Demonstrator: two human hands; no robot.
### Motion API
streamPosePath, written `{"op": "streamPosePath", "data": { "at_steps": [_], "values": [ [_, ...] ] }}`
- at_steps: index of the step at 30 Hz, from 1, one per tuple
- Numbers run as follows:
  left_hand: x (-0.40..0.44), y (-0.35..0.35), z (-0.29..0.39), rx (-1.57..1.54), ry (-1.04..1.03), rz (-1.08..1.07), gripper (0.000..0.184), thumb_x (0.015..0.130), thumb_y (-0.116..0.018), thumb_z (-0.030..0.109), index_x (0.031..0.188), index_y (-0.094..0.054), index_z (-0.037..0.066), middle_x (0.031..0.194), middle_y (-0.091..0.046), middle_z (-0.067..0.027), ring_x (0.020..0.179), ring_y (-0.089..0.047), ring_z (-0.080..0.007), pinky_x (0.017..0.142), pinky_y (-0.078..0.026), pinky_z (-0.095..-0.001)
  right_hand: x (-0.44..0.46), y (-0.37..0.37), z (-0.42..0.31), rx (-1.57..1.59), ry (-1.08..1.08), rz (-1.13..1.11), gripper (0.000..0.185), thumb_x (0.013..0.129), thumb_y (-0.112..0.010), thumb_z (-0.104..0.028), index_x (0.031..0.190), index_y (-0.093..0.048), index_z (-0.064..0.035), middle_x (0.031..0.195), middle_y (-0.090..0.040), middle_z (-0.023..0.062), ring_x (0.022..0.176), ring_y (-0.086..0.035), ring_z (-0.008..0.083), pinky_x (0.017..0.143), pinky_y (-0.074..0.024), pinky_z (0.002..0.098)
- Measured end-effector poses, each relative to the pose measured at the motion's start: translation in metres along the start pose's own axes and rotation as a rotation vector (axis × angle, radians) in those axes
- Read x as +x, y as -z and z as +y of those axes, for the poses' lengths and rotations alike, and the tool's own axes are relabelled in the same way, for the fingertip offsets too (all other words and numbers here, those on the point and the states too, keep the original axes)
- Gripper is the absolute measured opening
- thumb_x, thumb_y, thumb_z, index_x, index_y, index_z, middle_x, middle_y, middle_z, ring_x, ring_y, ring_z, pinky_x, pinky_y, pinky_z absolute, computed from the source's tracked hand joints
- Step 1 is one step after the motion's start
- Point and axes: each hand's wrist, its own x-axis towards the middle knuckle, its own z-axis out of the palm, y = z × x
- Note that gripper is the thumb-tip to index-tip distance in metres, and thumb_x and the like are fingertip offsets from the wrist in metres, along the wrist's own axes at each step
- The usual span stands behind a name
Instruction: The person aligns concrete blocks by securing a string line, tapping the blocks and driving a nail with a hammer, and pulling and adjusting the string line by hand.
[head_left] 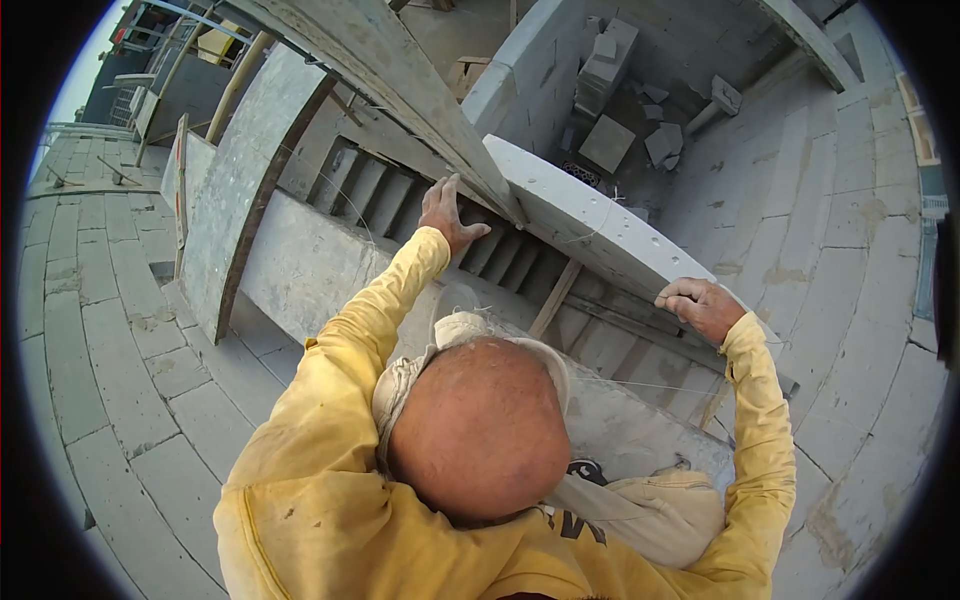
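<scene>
Blockwork (pixel 100 340) spans both sides of the scene. A person (pixel 480 430) in a yellow top (pixel 400 545) reaches forward with both arms, a flight of steps (pixel 365 190) ahead. A long beam (pixel 405 95) slants in from the upper left, its lower end beside the left hand (pixel 447 215). The pale slab (pixel 600 215), its upper edge dotted with small holes, extends from near that beam to the right hand (pixel 705 308). Left fingers: spread, nothing visible in them; contact with the beam cannot be determined. Right fingers: curled at the slab's upper edge; whether they grip it cannot be determined. Smallest, a thin line (pixel 640 384) crosses beside the right forearm
</scene>
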Motion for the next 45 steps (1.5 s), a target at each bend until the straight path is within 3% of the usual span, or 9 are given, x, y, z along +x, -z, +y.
{"op": "streamPosePath", "data": {
  "at_steps": [2, 3, 7, 10, 11, 14, 17, 32, 45],
  "values": [
    [0.029, 0.01, -0.005, 0.187, -0.07, -0.141, 0.103, 0.068, -0.083, 0.046, 0.145, -0.032, 0.0, 0.149, -0.031, -0.0258, 0.141, -0.026, -0.041, 0.116, -0.027, -0.044, 0.005, -0.005, 0.013, -0.056, 0.017, 0.014, 0.024, 0.093, -0.053, -0.022, 0.104, -0.069, -0.0074, 0.094, -0.067, 0.009, 0.086, -0.061, 0.0229, 0.081, -0.0486, 0.0346],
    [0.045, 0.006, -0.009, 0.317, -0.127, -0.23, 0.104, 0.07, -0.08, 0.05, 0.148, -0.03, 0.003, 0.152, -0.029, -0.0223, 0.143, -0.023, -0.0406, 0.118, -0.024, -0.0447, 0.008, -0.007, 0.018, -0.076, -0.004, 0.0, 0.024, 0.093, -0.054, -0.022, 0.104, -0.068, -0.0072, 0.102, -0.069, 0.0123, 0.097, -0.062, 0.0293, 0.088, -0.0479, 0.0383],
    [0.097, -0.016, -0.022, 0.486, -0.481, -0.284, 0.103, 0.073, -0.072, 0.062, 0.151, -0.028, 0.011, 0.157, -0.026, -0.0142, 0.146, -0.017, -0.0382, 0.12, -0.018, -0.0449, 0.018, -0.012, 0.025, -0.101, -0.005, -0.003, 0.024, 0.093, -0.054, -0.022, 0.104, -0.068, -0.0068, 0.103, -0.069, 0.0136, 0.1, -0.062, 0.0308, 0.09, -0.0479, 0.0389],
    [0.123, -0.03, -0.024, 0.604, -0.542, -0.383, 0.098, 0.076, -0.07, 0.061, 0.152, -0.029, 0.015, 0.158, -0.026, -0.0114, 0.146, -0.017, -0.0386, 0.12, -0.018, -0.0451, 0.023, -0.012, 0.028, -0.114, -0.007, 0.016, 0.024, 0.092, -0.054, -0.022, 0.104, -0.068, -0.0065, 0.104, -0.069, 0.014, 0.102, -0.062, 0.0315, 0.09, -0.0478, 0.039],
    [0.129, -0.035, -0.024, 0.675, -0.592, -0.44, 0.092, 0.078, -0.069, 0.059, 0.151, -0.031, 0.018, 0.158, -0.027, -0.0063, 0.147, -0.018, -0.0335, 0.119, -0.02, -0.0465, 0.024, -0.012, 0.029, -0.111, -0.006, 0.021, 0.024, 0.092, -0.054, -0.022, 0.104, -0.068, -0.0063, 0.104, -0.069, 0.0141, 0.102, -0.062, 0.0318, 0.091, -0.0478, 0.0391],
    [0.119, 0.002, 0.014, 0.721, -0.545, -0.552, 0.088, 0.08, -0.068, 0.059, 0.15, -0.033, 0.019, 0.157, -0.029, -0.0024, 0.147, -0.021, -0.0263, 0.118, -0.022, -0.0483, 0.029, -0.013, 0.028, -0.111, -0.002, 0.019, 0.024, 0.092, -0.054, -0.022, 0.104, -0.068, -0.0056, 0.105, -0.069, 0.0144, 0.102, -0.062, 0.0323, 0.091, -0.0477, 0.0393],
    [0.124, -0.006, -0.001, 0.63, -0.54, -0.479, 0.087, 0.079, -0.067, 0.06, 0.15, -0.035, 0.02, 0.156, -0.03, -0.0008, 0.146, -0.023, -0.0209, 0.117, -0.024, -0.0501, 0.039, -0.016, 0.025, -0.105, 0.005, -0.002, 0.025, 0.092, -0.054, -0.022, 0.104, -0.068, -0.0053, 0.105, -0.069, 0.0144, 0.102, -0.062, 0.0324, 0.091, -0.0476, 0.0393],
    [0.129, -0.012, -0.014, 0.636, -0.598, -0.42, 0.089, 0.074, -0.069, 0.065, 0.147, -0.04, 0.024, 0.152, -0.036, 0.0039, 0.143, -0.027, -0.0191, 0.113, -0.028, -0.052, 0.105, -0.023, 0.007, -0.204, 0.098, 0.049, 0.023, 0.094, -0.053, -0.022, 0.104, -0.067, -0.0067, 0.103, -0.069, 0.0141, 0.101, -0.063, 0.0343, 0.09, -0.0481, 0.0413],
    [0.127, -0.013, -0.019, 0.637, -0.614, -0.37, 0.085, 0.077, -0.064, 0.068, 0.146, -0.041, 0.025, 0.151, -0.037, 0.005, 0.143, -0.027, -0.0178, 0.115, -0.026, -0.0477, 0.129, -0.015, 0.005, -0.202, 0.104, 0.133, 0.024, 0.094, -0.052, -0.02, 0.103, -0.066, -0.0029, 0.103, -0.068, 0.0166, 0.099, -0.062, 0.0365, 0.09, -0.0475, 0.0414]
  ]
}}
